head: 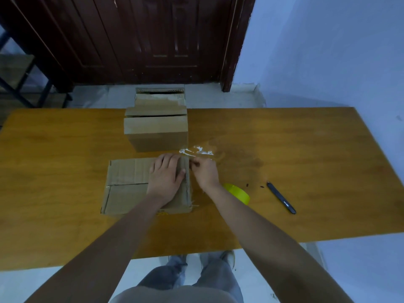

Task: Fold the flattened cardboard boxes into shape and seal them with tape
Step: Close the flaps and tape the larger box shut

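Person standing at the near edge of the tabletop (65, 215), jeans and shoes visible below it. Both forearms reach forward over the wood.

Landmark: the near cardboard box (129, 186), lying low on the tabletop just ahead of the person, flaps closed, seam running across its top.

Left hand (166, 176) rests flat on the right part of that box, fingers straight and spread, pressing the cardboard down; it grips nothing.

Right hand (204, 172) sits at the box's right edge, fingers curled and pinching at a strip of clear tape (195, 150). The tape runs from the box's far right corner out onto the tabletop, crinkled and shiny.

Just right of the box, partly hidden behind the right wrist: a roll of tape (239, 192) with a yellow-green core, lying on the wood.

Further right of the box, well apart from it: a dark utility knife (282, 199), lying at an angle. A few small dark specks between knife and roll.

Beyond the box, near it but not touching: a second cardboard box (156, 133), standing taller, top flaps folded shut with a gap along the seam. It reaches the tabletop's far edge.

Past that, pale floor and a dark wooden door (153, 40).
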Available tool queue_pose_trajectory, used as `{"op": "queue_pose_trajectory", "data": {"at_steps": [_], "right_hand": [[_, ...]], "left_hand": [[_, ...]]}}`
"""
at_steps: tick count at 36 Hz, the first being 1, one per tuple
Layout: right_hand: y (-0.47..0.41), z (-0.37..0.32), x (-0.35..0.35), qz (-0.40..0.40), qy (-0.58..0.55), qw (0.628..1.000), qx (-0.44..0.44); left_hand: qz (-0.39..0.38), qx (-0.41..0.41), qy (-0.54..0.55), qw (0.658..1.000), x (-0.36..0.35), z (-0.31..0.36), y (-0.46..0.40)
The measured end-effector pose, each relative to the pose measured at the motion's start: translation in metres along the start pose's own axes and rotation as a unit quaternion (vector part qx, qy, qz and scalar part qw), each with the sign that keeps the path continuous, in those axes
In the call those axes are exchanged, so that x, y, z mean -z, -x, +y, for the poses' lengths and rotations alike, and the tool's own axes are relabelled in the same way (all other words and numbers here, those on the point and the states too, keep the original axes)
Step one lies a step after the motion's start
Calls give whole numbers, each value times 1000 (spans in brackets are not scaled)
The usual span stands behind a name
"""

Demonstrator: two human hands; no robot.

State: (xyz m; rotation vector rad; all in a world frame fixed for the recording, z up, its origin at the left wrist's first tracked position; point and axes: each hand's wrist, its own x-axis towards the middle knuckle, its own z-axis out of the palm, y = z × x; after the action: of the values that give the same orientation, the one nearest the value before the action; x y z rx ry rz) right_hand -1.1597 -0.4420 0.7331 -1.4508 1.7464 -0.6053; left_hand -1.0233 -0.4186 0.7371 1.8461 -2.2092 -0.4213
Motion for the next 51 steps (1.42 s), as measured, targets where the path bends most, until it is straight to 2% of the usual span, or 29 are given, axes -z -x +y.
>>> {"op": "queue_pose_trajectory", "data": {"at_steps": [4, 8, 12, 14, 18, 22, 25, 28, 32, 35, 40, 44, 47, 51], "right_hand": [[10, -5, -7, -25, -92, 995, -39], [31, -8, 2, -99, -216, 965, -112], [37, -4, 14, -118, -215, 963, -112], [38, -2, 19, -94, -175, 975, -99], [52, 12, 29, -13, -58, 998, 1], [74, 12, 26, -68, 30, 996, 51], [85, 14, 17, -83, 154, 979, 105], [94, 14, 14, -99, 225, 963, 113], [102, 16, 10, -57, 289, 943, 158], [102, 19, 11, -43, 350, 914, 199], [105, 13, 9, -34, 410, 887, 212], [100, 10, 5, -46, 446, 875, 185], [99, 8, 3, -97, 457, 868, 169], [95, 6, 5, -110, 485, 852, 166]], "left_hand": [[-6, 2, -10, 1000, -2, -2, -2], [-14, 7, -15, 1000, -2, -3, 0], [-11, -1, -10, 1000, -3, -1, 0], [-10, 1, -9, 1000, -3, -2, 0], [-16, 1, -4, 1000, -3, -5, 0], [-16, -2, -3, 1000, -4, -5, -1], [-14, -2, 5, 1000, -4, -5, -2], [-11, -4, 13, 1000, -3, -4, -1], [-7, -5, 12, 1000, -3, -6, -1], [-8, -7, 14, 1000, -3, -5, -1], [-5, -8, 12, 1000, -4, -6, 0], [-2, -10, 11, 1000, -4, -5, -1], [3, -13, 13, 1000, -4, -6, 0], [4, -14, 13, 1000, -4, -4, -1]]}}
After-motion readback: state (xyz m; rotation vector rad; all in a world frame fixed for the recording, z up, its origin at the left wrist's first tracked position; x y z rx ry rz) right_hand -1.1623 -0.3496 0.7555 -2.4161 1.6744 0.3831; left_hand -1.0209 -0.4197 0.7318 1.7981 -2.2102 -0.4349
